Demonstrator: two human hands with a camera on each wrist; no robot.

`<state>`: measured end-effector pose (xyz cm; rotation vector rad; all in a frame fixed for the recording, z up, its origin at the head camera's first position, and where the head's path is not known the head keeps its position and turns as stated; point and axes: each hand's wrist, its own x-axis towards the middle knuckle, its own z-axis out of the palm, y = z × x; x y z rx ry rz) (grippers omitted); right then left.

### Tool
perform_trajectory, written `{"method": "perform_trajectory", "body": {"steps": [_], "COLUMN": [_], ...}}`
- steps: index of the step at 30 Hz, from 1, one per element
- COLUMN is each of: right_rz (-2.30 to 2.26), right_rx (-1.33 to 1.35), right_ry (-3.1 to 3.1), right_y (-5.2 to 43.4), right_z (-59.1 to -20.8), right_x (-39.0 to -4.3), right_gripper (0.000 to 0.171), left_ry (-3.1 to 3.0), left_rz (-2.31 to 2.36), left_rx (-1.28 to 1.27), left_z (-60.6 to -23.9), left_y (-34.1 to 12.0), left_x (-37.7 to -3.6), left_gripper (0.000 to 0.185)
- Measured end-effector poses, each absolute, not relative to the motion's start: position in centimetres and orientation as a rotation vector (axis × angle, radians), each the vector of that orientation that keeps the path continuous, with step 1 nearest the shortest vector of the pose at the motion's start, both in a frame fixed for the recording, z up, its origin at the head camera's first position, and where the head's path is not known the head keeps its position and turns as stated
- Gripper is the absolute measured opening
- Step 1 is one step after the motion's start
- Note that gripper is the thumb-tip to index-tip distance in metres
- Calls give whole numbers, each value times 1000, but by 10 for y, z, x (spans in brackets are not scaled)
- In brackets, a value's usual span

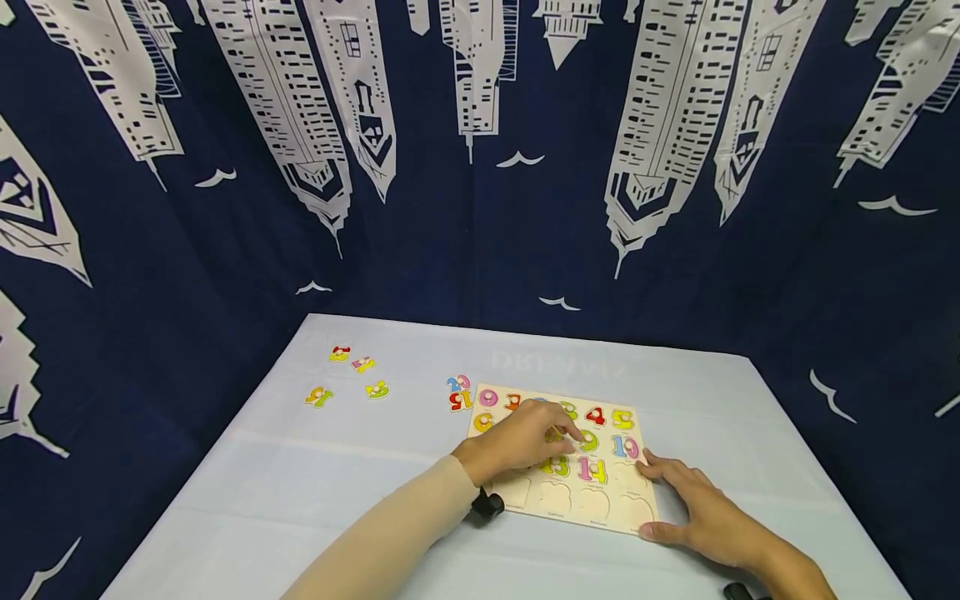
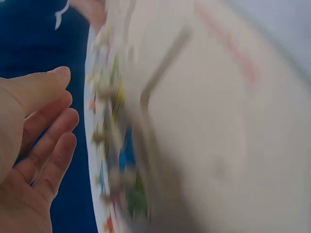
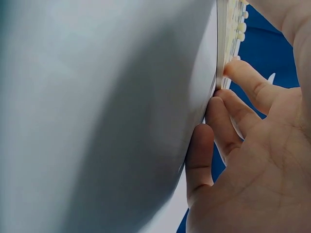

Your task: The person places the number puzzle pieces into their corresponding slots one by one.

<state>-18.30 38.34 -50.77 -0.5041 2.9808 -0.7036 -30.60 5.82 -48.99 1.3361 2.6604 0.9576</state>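
Observation:
A wooden number puzzle board (image 1: pixel 566 518) lies on the table, with knobbed number pieces in its upper rows and bare recesses along its front. My left hand (image 1: pixel 517 437) hovers over the middle of it, near the green 9 (image 1: pixel 590 441). In the left wrist view, that hand (image 2: pixel 34 126) has loosely bent fingers and nothing between thumb and fingertips. My right hand (image 1: pixel 701 510) rests at the board's right edge, thumb near the front corner. Straight fingers (image 3: pixel 223 119) touch the board's side in the right wrist view. A pink-and-yellow 14 (image 1: pixel 592 470) sits right of the green 13 (image 1: pixel 556 467).
A red 15 (image 1: pixel 461 401) and a blue-and-pink 20 (image 1: pixel 458 382) lie against the board's left side. Several loose pieces, among them a yellow-green one (image 1: pixel 318 397) and a red-yellow one (image 1: pixel 340 354), lie farther left. A dark printed curtain (image 1: pixel 472 242) hangs behind the white table (image 1: pixel 315 467).

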Motion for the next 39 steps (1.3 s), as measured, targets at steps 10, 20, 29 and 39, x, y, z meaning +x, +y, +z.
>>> {"method": "perform_trajectory", "body": {"steps": [10,20,29,39], "right_rz": [-667,-692,-699,-647], "right_rx": [-482,-483,-481,-487], "right_ry": [2997,2993,2986,3004], "right_y": [384,383,384,383], "right_z": [-508,-507,-508,-507], "right_x": [-183,-182,-182,-183], "right_gripper": [89,89,87,89], "left_ry": [2805,2962,2955,2974], "left_rz": [1146,1117,1003,936], "left_rx": [1043,814,806,810], "left_z": [-482,-495,-501,-499], "left_y": [-5,-74,-96,-105], "left_x": [-325,-347,-351,-347], "left_gripper": [21,19,15,9]}}
